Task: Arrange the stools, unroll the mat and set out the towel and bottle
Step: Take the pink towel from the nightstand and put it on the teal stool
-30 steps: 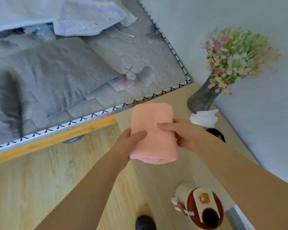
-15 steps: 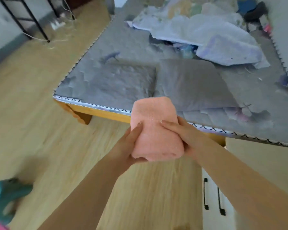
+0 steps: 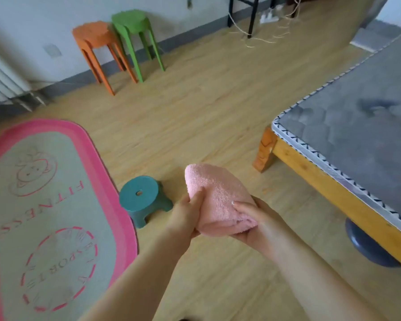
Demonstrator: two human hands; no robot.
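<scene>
A folded pink towel is held in front of me by both hands: my left hand grips its left side and my right hand cups its right end from below. The mat, green with a pink border and "FITNESS" lettering, lies unrolled flat on the floor at the left. A low teal stool stands beside the mat's right edge, just left of my hands. An orange stool and a green stool stand side by side against the far wall. No bottle is in view.
A bed with a grey mattress on a wooden frame fills the right side. A dark blue round object sits under its edge. A radiator is at the far left; cables and a power strip lie by black legs.
My view has swung left from the bedside cabinet and bed to the open floor, mat and stools. Both hands have kept hold of the towel throughout.
</scene>
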